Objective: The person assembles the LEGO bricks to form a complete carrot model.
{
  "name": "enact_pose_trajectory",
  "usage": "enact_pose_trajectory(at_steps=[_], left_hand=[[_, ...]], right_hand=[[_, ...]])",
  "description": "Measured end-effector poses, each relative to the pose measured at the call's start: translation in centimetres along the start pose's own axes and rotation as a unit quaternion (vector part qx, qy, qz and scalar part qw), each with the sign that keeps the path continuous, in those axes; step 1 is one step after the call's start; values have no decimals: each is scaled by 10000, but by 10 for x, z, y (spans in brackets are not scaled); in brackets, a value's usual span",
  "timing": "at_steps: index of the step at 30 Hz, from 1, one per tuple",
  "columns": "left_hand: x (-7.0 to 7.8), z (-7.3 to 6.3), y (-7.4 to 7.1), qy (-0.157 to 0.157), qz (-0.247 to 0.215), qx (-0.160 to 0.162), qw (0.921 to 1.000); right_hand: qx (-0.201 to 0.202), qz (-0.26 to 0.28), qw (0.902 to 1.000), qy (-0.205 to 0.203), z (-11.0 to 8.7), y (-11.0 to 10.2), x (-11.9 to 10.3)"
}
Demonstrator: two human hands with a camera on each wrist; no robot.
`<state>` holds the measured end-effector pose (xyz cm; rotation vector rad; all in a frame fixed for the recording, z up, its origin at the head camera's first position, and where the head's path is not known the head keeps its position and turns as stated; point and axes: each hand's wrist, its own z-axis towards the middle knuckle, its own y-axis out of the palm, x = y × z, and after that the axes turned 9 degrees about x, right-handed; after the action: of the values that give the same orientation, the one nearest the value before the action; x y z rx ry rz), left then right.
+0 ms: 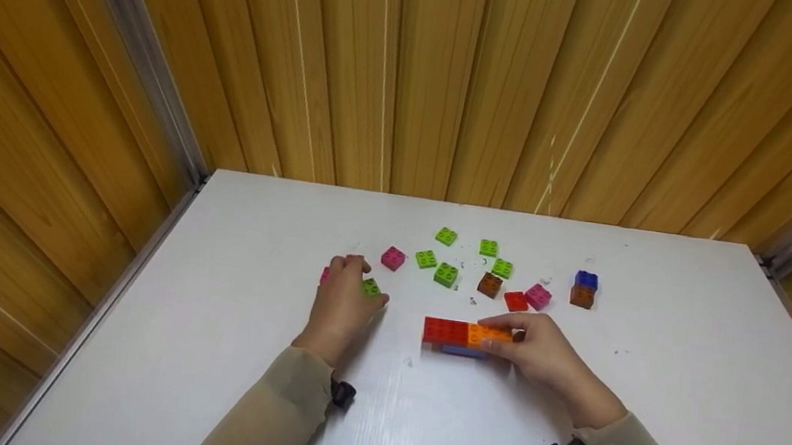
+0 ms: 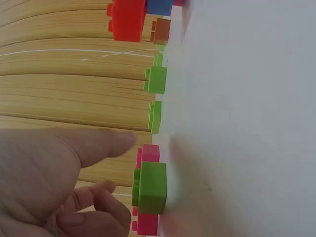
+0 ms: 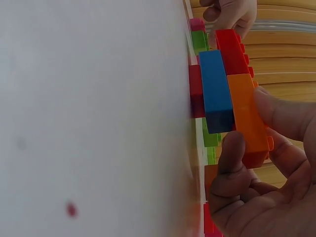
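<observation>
My right hand grips the orange brick of a built-up block of toy bricks, thumb on one side and fingers on the other. Alongside the orange brick runs a red brick in the same layer. Beneath them sits a blue brick, and a darker red brick shows under that. On the left, my other hand hovers low over a green brick and a pink brick, thumb and fingers spread apart with nothing between them.
Several loose light green bricks lie scattered across the white table, with a pink brick, a brown brick and a flat red brick. Farther right, a blue brick adjoins a brown one. A wood-panelled wall stands behind.
</observation>
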<state>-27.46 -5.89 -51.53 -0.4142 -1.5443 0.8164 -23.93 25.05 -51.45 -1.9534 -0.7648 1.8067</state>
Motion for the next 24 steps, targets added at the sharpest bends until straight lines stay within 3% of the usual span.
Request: enact_pose_trajectory(at_steps=[9,18,24], left_hand=[[-8,-2,-1,382,408,222,9982],[-6,-1,-3,366,256,65,9990],[0,-7,-4,65,-134,-93,9998]], right_hand=[[27,-106,9999,-41,-1,1,-1],[33,-168,9998,46,-1,-1,-2],[29,-226,9997,109,0,0,-2]])
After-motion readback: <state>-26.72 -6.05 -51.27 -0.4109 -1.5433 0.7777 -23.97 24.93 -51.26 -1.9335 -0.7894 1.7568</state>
